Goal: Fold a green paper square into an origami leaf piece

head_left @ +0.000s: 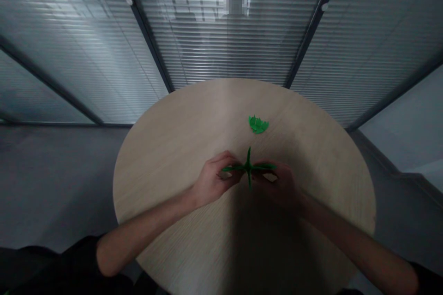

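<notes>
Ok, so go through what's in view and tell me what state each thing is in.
Left bare hand, closed on the green cross-shaped folded piece.
Right bare hand, closed on that piece's opposite side.
Green cross-shaped folded piece, held off the table, arms spread.
Green jagged folded piece, lying on the table, untouched.
Round light-wood table, bearing the jagged piece.
Grey slatted blinds, lowered.

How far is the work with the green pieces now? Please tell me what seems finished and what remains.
Done: a green folded piece lies set aside on the round wooden table. In hand: the left hand and right hand hold a cross-shaped green folded piece between them. Left: this view cannot settle it; the cross-shaped piece's arms stand out straight.
</notes>
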